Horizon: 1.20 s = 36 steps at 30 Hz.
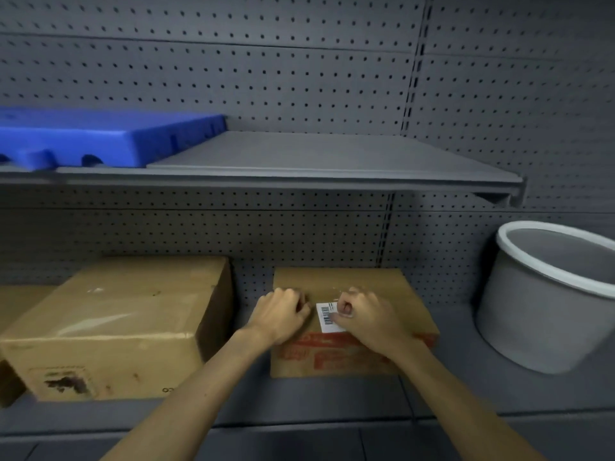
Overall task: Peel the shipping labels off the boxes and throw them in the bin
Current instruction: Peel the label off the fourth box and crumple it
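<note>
- The person shows as two bare forearms that enter from the bottom edge of the head view, each ending in a bare hand.
- The left hand [279,314] carries no glove, ring or band that can be seen; its wrist is bare, with no watch or bracelet.
- The right hand [362,319] is likewise ungloved, and one fingernail shows near its top, short and unpainted as far as the blur allows.
- No sleeve or cuff shows on either arm up to the frame's edge.
- Both forearms are slim and smooth, without visible marks, tattoos or plasters.
</note>
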Tool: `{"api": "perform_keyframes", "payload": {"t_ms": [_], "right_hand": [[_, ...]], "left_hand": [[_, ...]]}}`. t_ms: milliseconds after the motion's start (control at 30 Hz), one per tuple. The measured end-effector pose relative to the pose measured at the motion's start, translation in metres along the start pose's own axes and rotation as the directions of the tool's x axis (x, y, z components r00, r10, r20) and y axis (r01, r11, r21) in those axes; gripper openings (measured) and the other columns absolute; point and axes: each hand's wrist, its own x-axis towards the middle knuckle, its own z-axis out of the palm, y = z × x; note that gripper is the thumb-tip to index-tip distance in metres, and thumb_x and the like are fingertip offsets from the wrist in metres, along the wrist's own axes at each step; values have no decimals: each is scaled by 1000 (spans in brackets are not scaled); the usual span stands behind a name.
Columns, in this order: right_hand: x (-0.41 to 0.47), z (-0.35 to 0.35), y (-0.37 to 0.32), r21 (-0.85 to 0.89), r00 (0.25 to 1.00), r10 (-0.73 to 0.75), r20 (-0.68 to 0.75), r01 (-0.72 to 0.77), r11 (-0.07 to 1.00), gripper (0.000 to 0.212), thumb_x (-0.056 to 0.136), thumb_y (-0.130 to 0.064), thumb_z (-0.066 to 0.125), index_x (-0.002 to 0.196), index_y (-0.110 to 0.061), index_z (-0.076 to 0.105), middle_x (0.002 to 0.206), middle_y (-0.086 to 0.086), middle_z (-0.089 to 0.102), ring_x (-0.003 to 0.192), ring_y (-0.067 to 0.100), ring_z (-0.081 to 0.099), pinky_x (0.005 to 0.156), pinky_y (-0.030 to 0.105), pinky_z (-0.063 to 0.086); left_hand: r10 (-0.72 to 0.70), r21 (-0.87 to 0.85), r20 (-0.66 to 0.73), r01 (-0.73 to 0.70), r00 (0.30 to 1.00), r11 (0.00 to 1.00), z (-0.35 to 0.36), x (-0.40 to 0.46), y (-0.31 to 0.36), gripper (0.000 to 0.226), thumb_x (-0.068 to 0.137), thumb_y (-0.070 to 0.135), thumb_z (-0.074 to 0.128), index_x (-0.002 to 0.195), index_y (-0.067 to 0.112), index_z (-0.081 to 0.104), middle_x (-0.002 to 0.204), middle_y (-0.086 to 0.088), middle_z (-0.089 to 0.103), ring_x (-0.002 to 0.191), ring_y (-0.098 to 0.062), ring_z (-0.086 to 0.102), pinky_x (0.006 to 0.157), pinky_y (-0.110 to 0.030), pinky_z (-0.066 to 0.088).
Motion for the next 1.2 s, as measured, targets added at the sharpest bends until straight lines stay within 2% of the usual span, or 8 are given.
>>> {"api": "perform_keyframes", "payload": {"t_ms": [167,333,633,833,1067,1200], "right_hand": [[-4,23,1,15,1000,-18,22,18,1000,29,79,-45,69,80,-17,61,100,-4,57,92,13,53,70,27,38],[-3,30,2,-24,997,-72,5,73,997,23,81,-41,67,83,-18,62,98,-5,58,95,13,53,72,26,37],[-7,30,5,-46,993,-112,28,113,993,27,85,-46,64,86,-20,61,98,-7,56,96,9,48,73,24,34],[-8,30,6,-62,990,-137,24,138,989,26,87,-46,62,87,-19,62,97,-7,57,94,9,51,72,23,33],[-5,30,4,-63,987,-155,46,158,985,24,88,-41,63,85,-18,62,95,-6,58,94,10,52,71,24,36],[-4,28,9,-27,985,-154,75,157,987,27,86,-46,64,81,-21,56,94,-10,54,90,6,49,67,19,32]], "left_hand": [[2,-37,52,0,999,999,16,-6,-2,31,94,44,47,81,17,56,88,-4,67,85,-27,63,71,-36,45],[38,-78,40,-35,998,996,20,-9,-5,25,93,40,50,80,18,50,85,1,61,83,-25,61,67,-33,37],[77,-85,8,-76,997,993,30,-11,-9,29,97,41,45,82,17,45,90,0,58,87,-26,58,72,-36,41],[111,-105,-27,-114,993,988,31,-13,-9,27,97,39,46,80,19,42,88,1,54,89,-24,56,73,-33,37],[130,-84,-35,-133,991,988,34,-13,-13,27,99,40,43,83,18,44,89,3,51,93,-22,54,84,-33,36],[145,-76,-58,-149,988,986,35,-12,-12,28,99,39,43,86,14,49,86,4,49,89,-21,53,78,-28,32]]}}
